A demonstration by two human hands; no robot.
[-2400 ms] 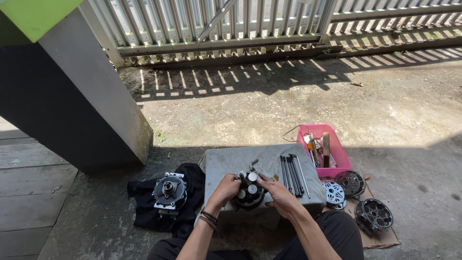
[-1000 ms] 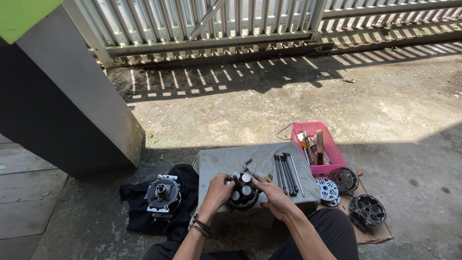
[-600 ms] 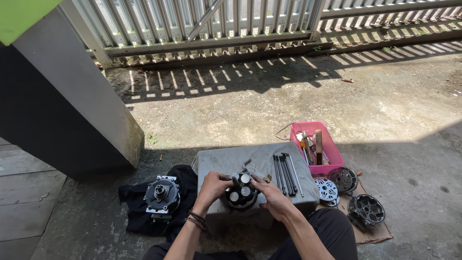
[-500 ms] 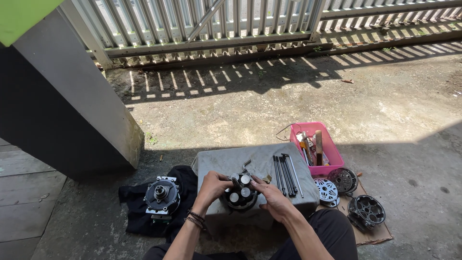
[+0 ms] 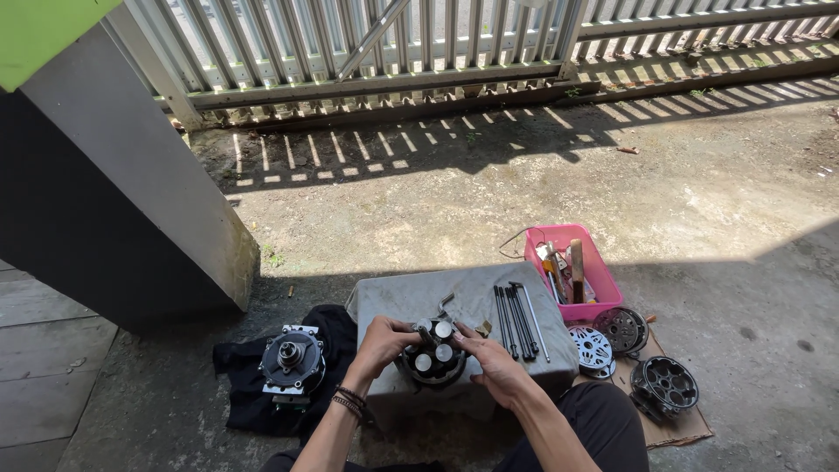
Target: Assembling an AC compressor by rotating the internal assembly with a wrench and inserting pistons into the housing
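A round black cylinder block point(image 5: 434, 361) with several silvery pistons standing up in it rests on a low grey block point(image 5: 463, 301) in front of me. My left hand point(image 5: 382, 343) grips its left side, with bracelets on the wrist. From the right, my right hand point(image 5: 489, 360) holds the block with its fingers at the pistons. Several long black bolts point(image 5: 517, 320) lie side by side on the grey block, just right of my hands.
A metal housing point(image 5: 293, 360) sits on a black cloth point(image 5: 332, 325) at my left. A pink tray point(image 5: 592, 275) of tools stands at right, with round metal plates point(image 5: 594, 346) and a black cylinder part point(image 5: 666, 385) on cardboard point(image 5: 677, 426). A grey pillar point(image 5: 114, 175) stands left; a metal gate point(image 5: 393, 44) is behind.
My view has shifted slightly. Both hands have stayed on the piston block, turning and adjusting it a little on the grey block.
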